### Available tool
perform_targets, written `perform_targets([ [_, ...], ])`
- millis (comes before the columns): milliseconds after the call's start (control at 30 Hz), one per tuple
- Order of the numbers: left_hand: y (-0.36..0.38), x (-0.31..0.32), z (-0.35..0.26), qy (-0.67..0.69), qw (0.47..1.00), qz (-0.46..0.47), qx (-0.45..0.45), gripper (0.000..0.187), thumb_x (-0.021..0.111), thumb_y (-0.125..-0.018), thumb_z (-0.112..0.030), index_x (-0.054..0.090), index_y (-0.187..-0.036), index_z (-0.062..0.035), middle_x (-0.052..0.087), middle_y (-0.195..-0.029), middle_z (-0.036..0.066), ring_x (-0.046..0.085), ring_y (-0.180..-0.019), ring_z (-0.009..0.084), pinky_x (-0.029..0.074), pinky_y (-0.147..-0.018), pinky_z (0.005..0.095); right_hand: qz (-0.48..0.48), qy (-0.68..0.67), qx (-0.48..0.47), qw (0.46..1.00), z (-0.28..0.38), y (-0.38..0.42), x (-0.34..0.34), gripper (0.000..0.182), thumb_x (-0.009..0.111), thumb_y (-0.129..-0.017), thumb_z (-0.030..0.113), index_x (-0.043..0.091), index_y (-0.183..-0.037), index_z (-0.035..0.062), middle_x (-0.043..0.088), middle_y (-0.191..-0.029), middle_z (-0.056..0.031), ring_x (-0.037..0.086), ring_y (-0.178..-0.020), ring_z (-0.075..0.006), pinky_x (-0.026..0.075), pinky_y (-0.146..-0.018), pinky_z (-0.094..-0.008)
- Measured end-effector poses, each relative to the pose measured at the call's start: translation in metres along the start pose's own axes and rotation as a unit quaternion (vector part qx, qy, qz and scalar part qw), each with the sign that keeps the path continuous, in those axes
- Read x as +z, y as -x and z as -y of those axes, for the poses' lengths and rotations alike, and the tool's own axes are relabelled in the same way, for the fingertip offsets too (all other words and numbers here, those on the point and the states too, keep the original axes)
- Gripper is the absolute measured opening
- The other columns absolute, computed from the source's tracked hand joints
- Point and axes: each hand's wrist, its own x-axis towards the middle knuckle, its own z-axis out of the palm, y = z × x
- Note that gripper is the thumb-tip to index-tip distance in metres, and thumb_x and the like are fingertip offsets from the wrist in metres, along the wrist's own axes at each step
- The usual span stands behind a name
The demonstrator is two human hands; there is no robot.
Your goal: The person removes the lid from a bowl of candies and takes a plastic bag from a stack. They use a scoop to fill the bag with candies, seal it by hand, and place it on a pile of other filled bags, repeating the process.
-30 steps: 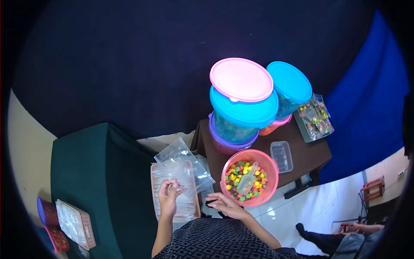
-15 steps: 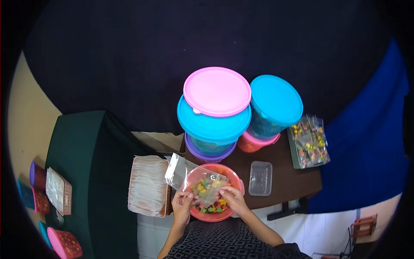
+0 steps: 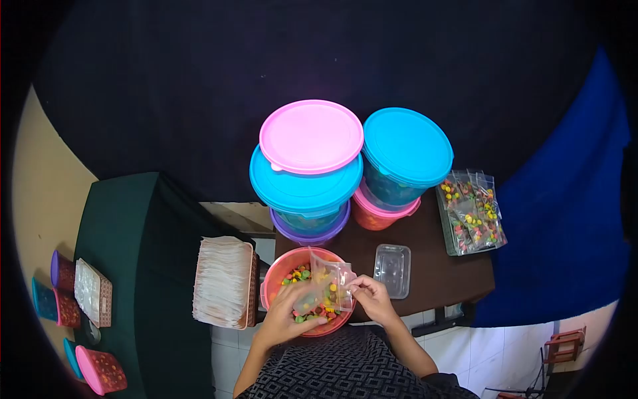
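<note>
A round coral-pink tub (image 3: pixel 268 287) full of mixed colourful candies (image 3: pixel 325 312) stands right in front of me. Over its right half hangs a clear plastic bag (image 3: pixel 337 276), its edge pinched between the thumb and fingers of my right hand (image 3: pixel 373 299). My left hand (image 3: pixel 286 319) reaches over the tub's near left side, thumb apart from its stretched fingers, close above the candies. Its fingertips overlap the bag's left side in this view. Just right of the tub lies an uncovered clear plastic box (image 3: pixel 393 271).
Left of the tub, a basket (image 3: pixel 251 292) holds a thick stack of clear bags (image 3: pixel 222 282). Lidded tubs with blue (image 3: pixel 407 146) and pink (image 3: pixel 311 136) lids rise behind. Filled candy bags (image 3: pixel 472 209) fill a tray at the right. More tubs (image 3: pixel 100 369) stand far left.
My left hand has let go of the bag and moved down over the candies. The bag has swung upright and right, held by my right hand. The view has shifted slightly.
</note>
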Motion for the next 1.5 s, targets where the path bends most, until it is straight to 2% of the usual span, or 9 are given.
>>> perform_targets([
  [67, -0.010, 0.010, -0.008, -0.082, 0.993, -0.049, 0.073, 0.089, 0.076, -0.056, -0.034, 0.031, -0.124, 0.0012, 0.035, -0.125, 0.020, 0.033, -0.117, 0.0330, 0.026, -0.096, 0.0414, 0.048, 0.010, -0.001, 0.999, 0.001, 0.005, 0.001, 0.009, 0.048, -0.084, 0.004, 0.053, -0.089, -0.0024, 0.053, -0.083, -0.0010, 0.050, -0.076, -0.0042, 0.042, -0.066, -0.0190],
  [100, -0.011, 0.016, -0.009, -0.082, 0.993, -0.045, 0.073, 0.089, 0.076, -0.056, -0.034, 0.031, -0.124, 0.0012, 0.035, -0.125, 0.020, 0.033, -0.117, 0.0330, 0.026, -0.096, 0.0414, 0.044, 0.008, 0.000, 0.999, 0.003, 0.008, 0.003, 0.009, 0.048, -0.084, 0.004, 0.053, -0.089, -0.0024, 0.053, -0.083, -0.0010, 0.050, -0.076, -0.0042, 0.042, -0.066, -0.0190],
  [167, -0.014, 0.028, -0.004, -0.178, 0.982, 0.003, 0.065, 0.114, 0.078, -0.049, -0.039, 0.010, -0.130, 0.0045, 0.020, -0.133, 0.022, 0.018, -0.125, 0.0369, 0.016, -0.100, 0.0460, 0.084, 0.024, 0.045, 0.995, 0.007, 0.012, 0.008, 0.010, 0.048, -0.084, 0.004, 0.053, -0.089, -0.0024, 0.054, -0.083, -0.0009, 0.050, -0.076, -0.0041, 0.042, -0.065, -0.0187],
  [200, -0.013, 0.035, 0.004, -0.171, 0.982, -0.002, 0.079, 0.117, 0.079, -0.047, -0.040, 0.010, -0.129, 0.0059, 0.022, -0.131, 0.025, 0.021, -0.123, 0.0378, 0.019, -0.100, 0.0449, 0.095, 0.008, 0.043, 0.995, 0.006, 0.013, 0.010, 0.011, 0.048, -0.084, 0.005, 0.053, -0.090, -0.0027, 0.053, -0.082, -0.0006, 0.050, -0.075, -0.0037, 0.042, -0.064, -0.0187],
  [300, -0.007, 0.050, 0.011, -0.079, 0.996, -0.007, 0.028, 0.118, 0.080, -0.045, -0.041, 0.011, -0.129, 0.0058, 0.022, -0.130, 0.025, 0.023, -0.122, 0.0375, 0.020, -0.099, 0.0438, 0.101, -0.020, 0.052, 0.993, 0.001, 0.017, 0.012, 0.013, 0.047, -0.085, 0.006, 0.052, -0.092, -0.0033, 0.053, -0.081, -0.0005, 0.050, -0.075, -0.0038, 0.043, -0.065, -0.0188],
  [800, 0.006, 0.068, 0.008, 0.035, 0.999, 0.022, 0.029, 0.127, 0.082, -0.043, -0.035, -0.001, -0.131, 0.0028, 0.018, -0.134, 0.022, 0.022, -0.123, 0.0355, 0.020, -0.099, 0.0427, 0.145, -0.086, 0.122, 0.978, -0.007, 0.029, 0.009, 0.018, 0.044, -0.088, 0.015, 0.052, -0.093, -0.0003, 0.056, -0.080, -0.0025, 0.054, -0.071, -0.0072, 0.046, -0.066, -0.0226],
  [867, 0.006, 0.067, 0.008, 0.021, 0.999, 0.013, 0.044, 0.127, 0.082, -0.044, -0.036, -0.002, -0.131, 0.0028, 0.018, -0.134, 0.022, 0.022, -0.123, 0.0357, 0.021, -0.099, 0.0429, 0.154, -0.061, 0.121, 0.979, -0.009, 0.029, 0.010, 0.018, 0.044, -0.088, 0.015, 0.052, -0.093, -0.0001, 0.056, -0.081, -0.0025, 0.054, -0.072, -0.0073, 0.046, -0.066, -0.0224],
  [933, 0.008, 0.066, 0.010, 0.007, 0.998, 0.002, 0.059, 0.126, 0.082, -0.045, -0.036, -0.002, -0.131, 0.0028, 0.018, -0.134, 0.022, 0.022, -0.123, 0.0358, 0.021, -0.099, 0.0432, 0.166, -0.152, 0.120, 0.967, -0.017, 0.029, 0.009, 0.018, 0.046, -0.087, 0.015, 0.051, -0.095, 0.0001, 0.055, -0.084, -0.0030, 0.054, -0.074, -0.0076, 0.046, -0.066, -0.0226],
  [1500, 0.014, 0.061, 0.015, -0.006, 0.999, -0.023, 0.028, 0.125, 0.079, -0.049, -0.041, -0.003, -0.131, 0.0040, 0.024, -0.127, 0.025, 0.025, -0.120, 0.0365, 0.022, -0.097, 0.0432, 0.172, -0.097, 0.162, 0.967, -0.014, 0.019, 0.018, 0.016, 0.047, -0.087, 0.014, 0.050, -0.094, -0.0002, 0.054, -0.087, -0.0031, 0.054, -0.079, -0.0084, 0.047, -0.070, -0.0238],
])
